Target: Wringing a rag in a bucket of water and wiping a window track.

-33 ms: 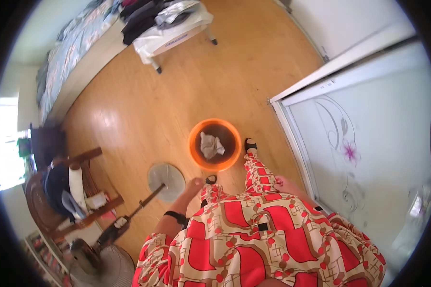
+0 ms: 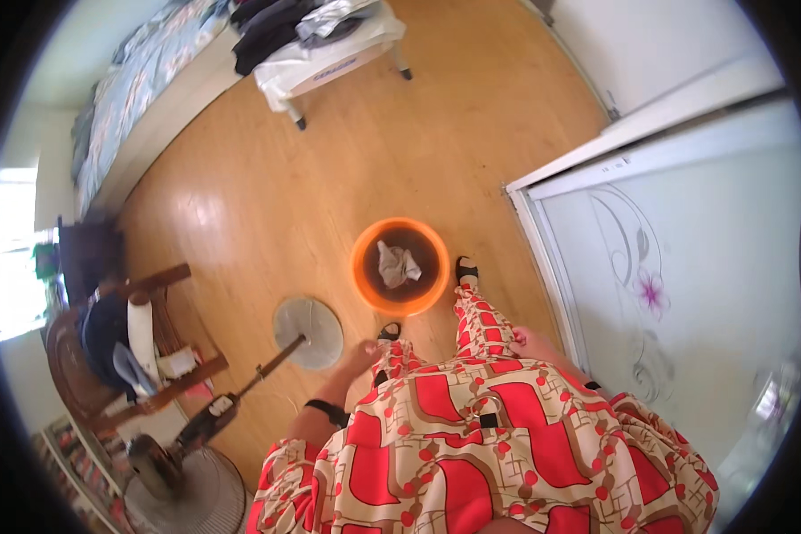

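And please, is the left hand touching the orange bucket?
Apart: the head view plainly shows a strip of wooden floor between the left hand and the orange bucket.

Red-and-cream patterned clothes (image 2: 436, 396), black sandals (image 2: 466, 269)

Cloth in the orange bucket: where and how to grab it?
Probably pinch the bunched folds of the cloth mid-way, reaching straight down from above: it lies crumpled inside the bucket, whose wall surrounds it and whose top is open.
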### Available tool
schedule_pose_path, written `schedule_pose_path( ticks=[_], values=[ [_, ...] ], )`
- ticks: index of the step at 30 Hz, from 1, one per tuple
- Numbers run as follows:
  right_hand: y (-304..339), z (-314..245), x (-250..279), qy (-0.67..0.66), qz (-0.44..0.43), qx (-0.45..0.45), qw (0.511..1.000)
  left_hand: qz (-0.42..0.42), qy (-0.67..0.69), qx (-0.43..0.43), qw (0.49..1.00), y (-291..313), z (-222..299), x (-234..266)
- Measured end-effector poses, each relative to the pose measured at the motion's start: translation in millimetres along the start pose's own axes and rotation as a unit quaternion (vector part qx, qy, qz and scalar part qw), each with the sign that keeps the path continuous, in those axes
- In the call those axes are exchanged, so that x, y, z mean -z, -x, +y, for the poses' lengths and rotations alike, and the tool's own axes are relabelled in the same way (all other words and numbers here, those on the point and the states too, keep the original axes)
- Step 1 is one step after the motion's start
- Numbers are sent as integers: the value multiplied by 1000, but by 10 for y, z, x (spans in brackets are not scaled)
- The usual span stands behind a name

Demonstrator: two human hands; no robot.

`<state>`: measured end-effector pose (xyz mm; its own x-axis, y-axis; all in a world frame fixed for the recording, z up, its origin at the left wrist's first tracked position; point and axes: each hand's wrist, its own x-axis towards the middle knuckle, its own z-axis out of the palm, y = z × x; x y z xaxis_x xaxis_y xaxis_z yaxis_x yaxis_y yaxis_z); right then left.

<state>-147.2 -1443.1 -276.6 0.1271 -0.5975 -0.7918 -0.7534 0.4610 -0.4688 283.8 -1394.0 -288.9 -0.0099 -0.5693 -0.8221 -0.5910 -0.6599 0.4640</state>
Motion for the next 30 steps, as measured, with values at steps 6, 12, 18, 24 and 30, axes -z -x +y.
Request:
schedule_pose_path(
  ticks=[6,12,18,24,30],
  values=[
    [-467,-198,488,121,-120,11,985,-65,88,18,994,592,-1161,-1312],
    [-622,-463,543,248,-149,80,954,-47,182,62,980,858,-944,-1726],
    [-486,-652,411,371,-204,54,905,-67,211,71,973,966,-1080,-1753],
    [-75,-1583,809,55,-389,-43,919,130,239,3,962,1395,-1047,-1643],
    [-439,-1405,653,243,-355,133,893,1,344,78,936,1616,-603,-1551]
  ],
)
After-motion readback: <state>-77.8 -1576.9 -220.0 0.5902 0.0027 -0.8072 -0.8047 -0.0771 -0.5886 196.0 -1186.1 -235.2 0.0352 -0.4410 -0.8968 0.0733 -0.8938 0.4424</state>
